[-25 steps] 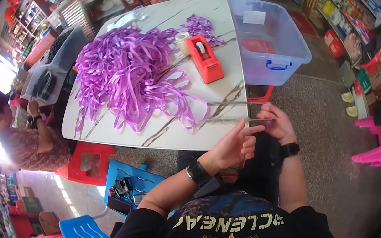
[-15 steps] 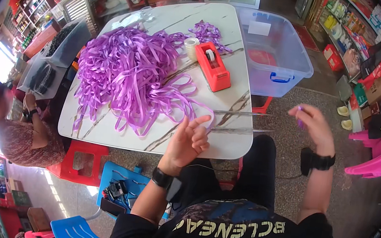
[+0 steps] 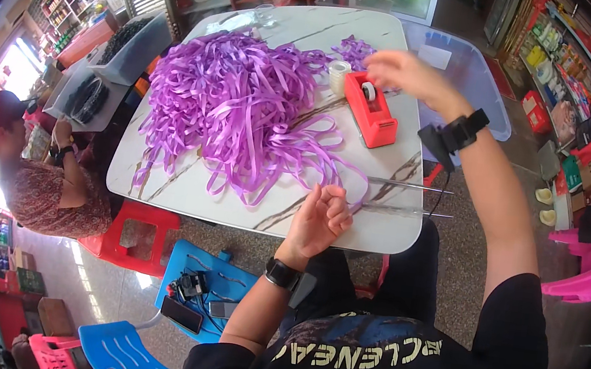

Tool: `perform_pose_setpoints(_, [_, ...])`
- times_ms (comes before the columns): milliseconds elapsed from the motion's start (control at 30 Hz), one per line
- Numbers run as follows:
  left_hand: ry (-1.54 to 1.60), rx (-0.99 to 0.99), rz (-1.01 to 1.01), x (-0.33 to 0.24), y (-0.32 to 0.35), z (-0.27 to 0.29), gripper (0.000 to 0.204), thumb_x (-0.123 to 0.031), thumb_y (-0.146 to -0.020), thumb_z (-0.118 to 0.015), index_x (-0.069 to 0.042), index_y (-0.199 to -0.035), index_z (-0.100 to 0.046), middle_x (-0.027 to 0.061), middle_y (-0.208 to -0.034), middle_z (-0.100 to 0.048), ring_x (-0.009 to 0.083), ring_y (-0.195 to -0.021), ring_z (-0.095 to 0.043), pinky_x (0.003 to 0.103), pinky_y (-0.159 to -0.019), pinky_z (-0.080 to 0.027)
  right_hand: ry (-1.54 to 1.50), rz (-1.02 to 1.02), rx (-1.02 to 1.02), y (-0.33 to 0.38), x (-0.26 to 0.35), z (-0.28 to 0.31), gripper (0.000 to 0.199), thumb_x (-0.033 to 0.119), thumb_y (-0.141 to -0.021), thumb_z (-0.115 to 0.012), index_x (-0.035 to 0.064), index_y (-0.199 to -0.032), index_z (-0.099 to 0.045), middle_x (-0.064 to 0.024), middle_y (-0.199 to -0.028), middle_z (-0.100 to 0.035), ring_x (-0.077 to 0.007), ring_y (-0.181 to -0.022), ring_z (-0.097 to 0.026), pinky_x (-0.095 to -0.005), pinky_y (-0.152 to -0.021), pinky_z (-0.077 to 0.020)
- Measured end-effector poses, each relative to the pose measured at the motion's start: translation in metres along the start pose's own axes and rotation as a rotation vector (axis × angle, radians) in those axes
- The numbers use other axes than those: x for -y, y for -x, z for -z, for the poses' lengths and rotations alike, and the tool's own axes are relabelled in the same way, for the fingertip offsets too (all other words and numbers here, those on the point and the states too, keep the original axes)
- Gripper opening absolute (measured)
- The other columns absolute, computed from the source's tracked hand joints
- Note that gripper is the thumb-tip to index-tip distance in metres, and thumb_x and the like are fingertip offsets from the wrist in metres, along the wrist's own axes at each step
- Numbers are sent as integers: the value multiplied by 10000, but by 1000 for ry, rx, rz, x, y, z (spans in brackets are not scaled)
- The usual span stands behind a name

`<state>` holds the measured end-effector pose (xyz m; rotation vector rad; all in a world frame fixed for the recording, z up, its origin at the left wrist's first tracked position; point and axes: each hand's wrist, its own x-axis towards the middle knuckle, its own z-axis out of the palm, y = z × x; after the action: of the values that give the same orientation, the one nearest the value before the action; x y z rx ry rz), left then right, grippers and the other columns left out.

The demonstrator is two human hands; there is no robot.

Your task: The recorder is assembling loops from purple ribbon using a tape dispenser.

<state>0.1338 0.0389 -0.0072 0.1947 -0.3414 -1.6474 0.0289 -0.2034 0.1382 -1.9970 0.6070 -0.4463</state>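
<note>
**Right hand leaves the ribbon and reaches for the tape**

The person's right hand [image 3: 407, 71] has swung up and away from the near table edge, where less than a second ago it met the left hand over a strip of ribbon, and now hovers just above the red tape dispenser [image 3: 370, 109], fingers loosely curled and holding nothing that can be made out. The left hand [image 3: 321, 220] has stayed low at the near edge of the marble-patterned table [image 3: 233, 206], its fingers half closed around the end of a purple ribbon strip [image 3: 343, 191] trailing from the big purple ribbon heap [image 3: 235, 102]. Two clear rulers [image 3: 406, 197] lie just beside that hand. The shift suggests the strip is held ready while tape is fetched. A small tape roll [image 3: 337, 76] stands beside the dispenser; another person [image 3: 36, 173] sits at the table's far left.
</note>
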Motion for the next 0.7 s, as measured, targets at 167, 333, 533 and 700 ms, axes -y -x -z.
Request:
perform_pose_setpoints(167, [-36, 56, -7, 1, -2, 1, 396, -405, -937, -318, -70, -855, -514, -22, -631, -315, 97, -568, -325, 261, -644, -342, 303, 78, 460, 28, -4, -66, 238, 225, -802, -583, 42, -952, -602, -70, -835, -625, -149, -728, -592, -293, -665, -463])
perform_pose_setpoints(333, [29, 0, -18, 1, -5, -1, 369, -396, -932, -347, -89, -770, -471, -1, -654, -345, 132, -623, -354, 268, -659, -345, 917, -35, 215, 52, -34, -101, 283, 251, -706, -620, 47, -901, -601, -133, -825, -630, -308, -762, -608, -412, -652, -475])
perform_pose_setpoints(533, [-33, -41, -53, 4, -4, -2, 376, -404, -928, -351, -85, -783, -487, 1, -674, -359, 139, -660, -376, 287, -698, -368, -116, 29, 134, 61, -28, -81, 176, 180, -824, -560, 11, -860, -529, -94, -781, -628, -171, -731, -621, -292, -590, -480])
perform_pose_setpoints(700, [-36, -33, -17, 3, -3, -2, 371, -398, -924, -366, -69, -872, -531, 20, -756, -463, 159, -733, -456, 302, -743, -403, -510, 73, 51, 109, 7, -75, 138, 129, -868, -521, 11, -912, -464, -47, -737, -585, -91, -664, -554, -229, -579, -440])
